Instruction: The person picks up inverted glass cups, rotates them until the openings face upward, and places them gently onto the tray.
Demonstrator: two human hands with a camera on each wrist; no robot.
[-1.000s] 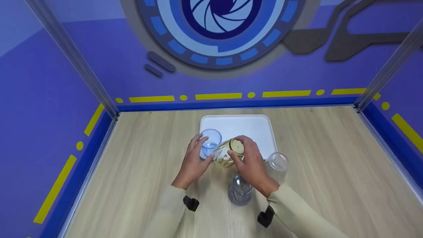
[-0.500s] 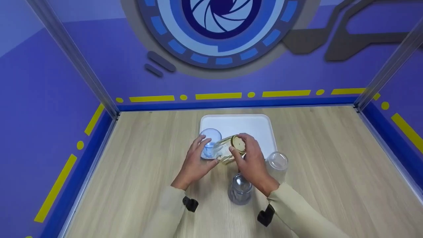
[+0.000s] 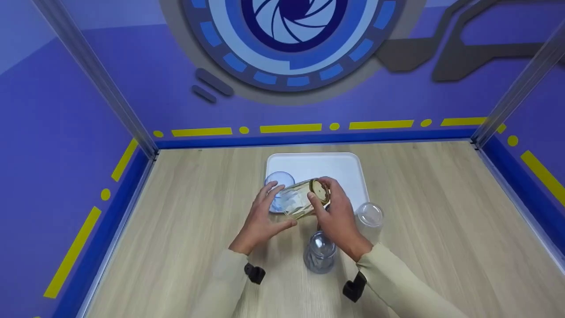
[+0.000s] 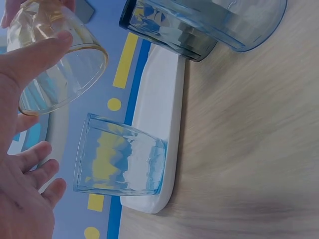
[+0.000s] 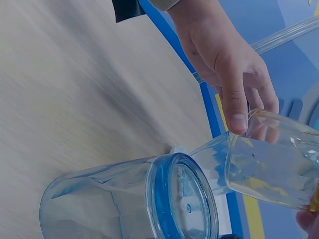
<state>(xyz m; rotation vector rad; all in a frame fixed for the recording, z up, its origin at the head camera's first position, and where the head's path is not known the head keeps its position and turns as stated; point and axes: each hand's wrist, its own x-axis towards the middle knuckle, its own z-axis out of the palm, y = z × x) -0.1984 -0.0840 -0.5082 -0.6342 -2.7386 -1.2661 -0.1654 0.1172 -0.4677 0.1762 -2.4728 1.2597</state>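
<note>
Your right hand (image 3: pixel 337 216) has its fingers curled round the base end of the yellow glass (image 3: pixel 304 198), which you hold tipped on its side in the air, its open mouth pointing left over the front left corner of the white tray (image 3: pixel 340 170). Your left hand (image 3: pixel 260 216) is spread, fingers relaxed, with the thumb resting against the yellow glass near its rim; it clamps on nothing. Just beyond that hand the blue glass (image 4: pixel 119 162) stands upright on the tray's front left corner, close to the edge, its mouth open and apart from the tilted glass above it. The yellow glass looks thin-walled, clear and smooth, so judge it light, stiff, slippery and likely to crack if knocked against the blue one. The widest part of its wall is the safest place to take it, thumb on one side and fingers opposite, rather than by the rim. On the table in front of the tray a grey-blue glass (image 3: pixel 320 256) stands upside down near your right wrist, and a clear glass (image 3: pixel 370 216), also upside down, stands beside the tray's front right corner.
</note>
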